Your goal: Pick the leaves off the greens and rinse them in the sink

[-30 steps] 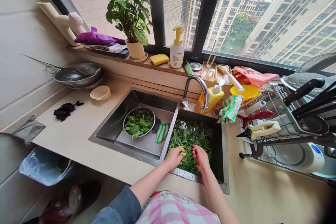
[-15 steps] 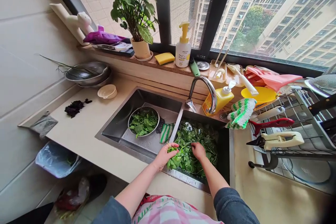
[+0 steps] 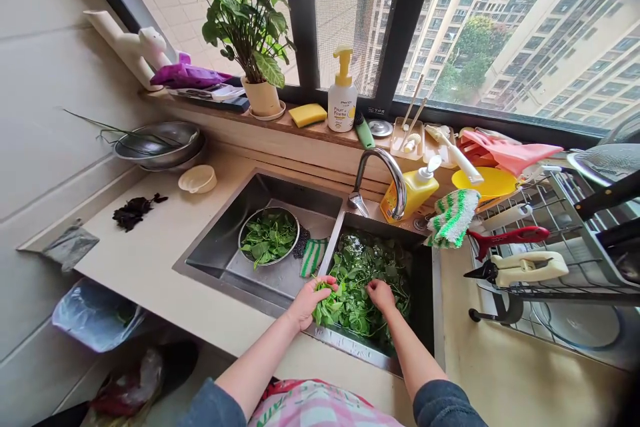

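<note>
My left hand (image 3: pixel 306 303) is at the near left edge of the right sink basin, its fingers closed around a bunch of leafy greens (image 3: pixel 326 312). Bent over the same basin, my right hand (image 3: pixel 381 296) pinches among the floating greens (image 3: pixel 357 263); its fingertips are partly hidden by leaves. Water glistens between the leaves in the right basin (image 3: pixel 437 307). A round metal strainer or bowl (image 3: pixel 243 255) holding more picked greens (image 3: pixel 270 233) stands in the left basin (image 3: pixel 215 247), beside a green-and-white striped scrub cloth (image 3: pixel 314 257).
A chrome faucet (image 3: pixel 397 180) arches over the right basin, with a yellow soap bottle (image 3: pixel 413 193) behind. To the right stands a wire dish rack (image 3: pixel 555 213) with scissors (image 3: pixel 530 269). Dark wilted leaves (image 3: pixel 133 212) and a cream bowl (image 3: pixel 197 179) lie on the left counter.
The whole view has shifted slightly. My right hand has moved a little toward me and away from my left hand, its fingers more curled. My left hand keeps its bunch of greens.
</note>
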A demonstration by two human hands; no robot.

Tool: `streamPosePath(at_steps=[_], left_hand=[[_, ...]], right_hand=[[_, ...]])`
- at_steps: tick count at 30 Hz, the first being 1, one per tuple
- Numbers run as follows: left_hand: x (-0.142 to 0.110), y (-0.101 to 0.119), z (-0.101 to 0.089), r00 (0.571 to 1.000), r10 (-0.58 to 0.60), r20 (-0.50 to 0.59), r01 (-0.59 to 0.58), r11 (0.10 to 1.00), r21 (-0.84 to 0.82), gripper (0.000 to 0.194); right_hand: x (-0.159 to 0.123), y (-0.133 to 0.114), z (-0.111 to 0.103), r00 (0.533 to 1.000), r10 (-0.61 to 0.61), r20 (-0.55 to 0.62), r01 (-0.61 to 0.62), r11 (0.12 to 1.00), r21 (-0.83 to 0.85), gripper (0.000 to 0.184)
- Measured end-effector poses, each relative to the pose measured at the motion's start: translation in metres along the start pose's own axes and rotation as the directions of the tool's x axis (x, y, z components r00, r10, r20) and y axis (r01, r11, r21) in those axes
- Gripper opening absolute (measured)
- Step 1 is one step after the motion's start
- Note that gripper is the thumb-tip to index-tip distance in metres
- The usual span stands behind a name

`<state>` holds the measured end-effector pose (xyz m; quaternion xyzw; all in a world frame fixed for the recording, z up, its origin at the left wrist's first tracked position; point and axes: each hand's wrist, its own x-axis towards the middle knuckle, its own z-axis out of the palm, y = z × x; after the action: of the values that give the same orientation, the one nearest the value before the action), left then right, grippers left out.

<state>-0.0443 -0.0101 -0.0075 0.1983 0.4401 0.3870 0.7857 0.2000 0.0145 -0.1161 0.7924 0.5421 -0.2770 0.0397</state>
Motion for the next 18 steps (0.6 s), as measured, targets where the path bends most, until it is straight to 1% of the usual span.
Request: streamPosePath(at_steps=[4, 9, 11, 14, 16, 18], left_hand=[[-0.001, 0.001, 0.005, 0.999, -0.024, -0.028, 0.025, 0.999, 0.026, 0.032], [-0.005, 0.001, 0.009, 0.999, -0.036, -0.011, 0.036, 0.999, 0.027, 0.032], [-0.006, 0.001, 0.007, 0.999, -0.037, -0.014, 0.037, 0.998, 0.044, 0.032], [-0.006, 0.001, 0.005, 0.999, -0.042, -0.033, 0.043, 0.998, 0.047, 0.032], [-0.006, 0.001, 0.005, 0.997, -0.054, -0.051, 0.056, 0.997, 0.045, 0.032], [-0.004, 0.000, 0.006, 0.996, -0.067, -0.053, 0.069, 0.997, 0.041, 0.033]], right_hand=[[0.003, -0.002, -0.003, 0.998, 0.062, -0.017, -0.062, 0.998, -0.013, 0.025], [0.002, -0.014, 0.008, 0.995, 0.099, -0.022, -0.099, 0.995, -0.017, 0.024], [0.003, -0.015, 0.008, 0.993, 0.117, -0.023, -0.117, 0.993, 0.001, 0.025], [0.009, -0.007, -0.005, 0.991, 0.130, -0.026, -0.129, 0.991, 0.038, 0.030], [0.013, 0.003, -0.020, 0.989, 0.145, -0.038, -0.143, 0.988, 0.051, 0.034], [0.014, 0.014, -0.036, 0.983, 0.177, -0.050, -0.175, 0.984, 0.038, 0.035]])
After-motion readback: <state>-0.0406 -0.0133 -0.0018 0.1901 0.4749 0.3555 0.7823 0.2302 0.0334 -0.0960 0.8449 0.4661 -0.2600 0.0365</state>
